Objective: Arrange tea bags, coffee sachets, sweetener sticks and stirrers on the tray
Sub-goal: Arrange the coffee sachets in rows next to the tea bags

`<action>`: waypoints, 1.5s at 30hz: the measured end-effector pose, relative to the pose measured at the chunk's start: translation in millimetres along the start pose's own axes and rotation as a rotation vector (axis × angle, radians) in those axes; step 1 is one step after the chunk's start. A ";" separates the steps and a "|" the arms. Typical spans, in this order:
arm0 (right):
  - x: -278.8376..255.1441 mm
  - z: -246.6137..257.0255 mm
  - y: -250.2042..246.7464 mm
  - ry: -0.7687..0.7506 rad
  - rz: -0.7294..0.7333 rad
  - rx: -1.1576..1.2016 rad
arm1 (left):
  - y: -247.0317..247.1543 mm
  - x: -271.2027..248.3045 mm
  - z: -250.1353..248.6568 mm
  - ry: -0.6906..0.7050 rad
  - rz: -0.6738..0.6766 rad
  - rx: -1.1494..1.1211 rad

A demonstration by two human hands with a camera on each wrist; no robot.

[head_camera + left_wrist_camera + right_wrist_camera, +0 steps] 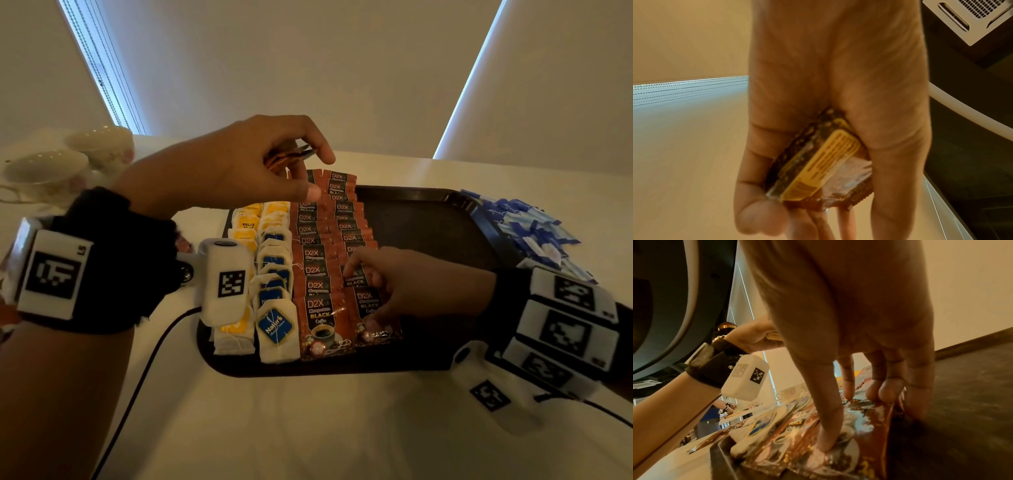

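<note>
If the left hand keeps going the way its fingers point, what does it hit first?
Likely the far end of the coffee sachet rows on the tray; the left hand holding sachets hovers just above, though depth is unclear.

Dim, warm room light fills all three views, with cool daylight leaking through bright strips at the blind edges (102,68), soft shadows under the arms, wide-angle bending at the edges, and blurred, smeared close-up detail in both wrist views.
</note>
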State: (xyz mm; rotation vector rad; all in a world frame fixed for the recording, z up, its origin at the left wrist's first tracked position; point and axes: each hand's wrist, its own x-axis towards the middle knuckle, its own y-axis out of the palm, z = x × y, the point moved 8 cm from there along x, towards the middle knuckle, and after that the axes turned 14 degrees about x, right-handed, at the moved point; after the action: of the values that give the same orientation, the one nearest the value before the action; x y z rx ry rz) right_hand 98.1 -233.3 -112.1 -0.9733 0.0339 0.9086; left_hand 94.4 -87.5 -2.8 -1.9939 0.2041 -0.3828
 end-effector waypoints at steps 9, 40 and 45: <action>14.8 -2.6 -7.1 0.017 -0.014 -0.015 | -0.7 -0.3 0.8 0.005 0.006 -0.007; -15.9 57.3 -53.9 -0.242 -0.446 0.645 | 9.8 -0.3 -8.6 0.044 0.049 -0.285; -7.2 51.1 -41.1 -0.109 -0.209 1.053 | 10.1 -4.0 -14.4 0.132 0.005 -0.162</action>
State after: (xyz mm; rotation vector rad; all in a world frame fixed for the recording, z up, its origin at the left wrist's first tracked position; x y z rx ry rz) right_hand 103.1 -210.8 -50.3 0.0556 0.2837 0.6091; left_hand 85.8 -102.8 -6.8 -2.1276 0.3321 -0.5096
